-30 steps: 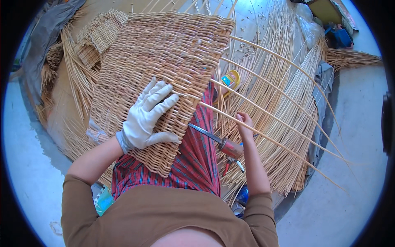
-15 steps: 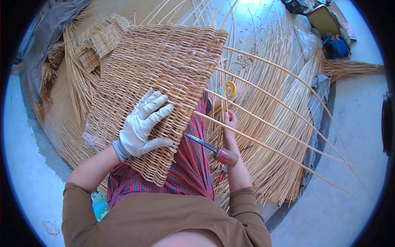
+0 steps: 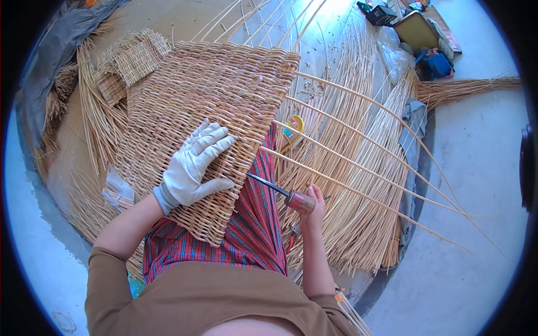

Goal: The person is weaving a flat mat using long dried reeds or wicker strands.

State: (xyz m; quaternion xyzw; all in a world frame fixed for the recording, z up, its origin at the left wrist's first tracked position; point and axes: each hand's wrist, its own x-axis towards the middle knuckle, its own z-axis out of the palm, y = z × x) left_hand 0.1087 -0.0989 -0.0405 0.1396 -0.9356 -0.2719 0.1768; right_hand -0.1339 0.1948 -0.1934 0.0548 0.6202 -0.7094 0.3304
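Note:
A large woven wicker panel [image 3: 207, 84] lies tilted across my lap over a red plaid cloth [image 3: 255, 224]. My left hand [image 3: 196, 165], in a white glove, rests on its lower part with the fingers stretched out. The dark metal shaft of an awl [image 3: 269, 183] sticks out of the panel's right edge, its tip hidden in the weave. My bare right hand [image 3: 315, 211] is at the awl's reddish wooden handle, fingers curled about its end and partly hidden behind it. Several long willow rods [image 3: 358, 193] reach out rightward from the same edge.
Bundles of loose rods [image 3: 364, 224] cover the floor at the right. Smaller woven pieces [image 3: 137, 59] lie at the far left, beside grey cloth [image 3: 61, 50]. A yellow-edged slipper [image 3: 293, 130] shows beyond the panel. Red-handled cutters [image 3: 293, 235] lie below the awl; a blue container [image 3: 436, 64] stands far right.
My right hand has come back from among the rods beyond the awl to the awl's handle. The left hand stays on the panel. The whole view has shifted slightly.

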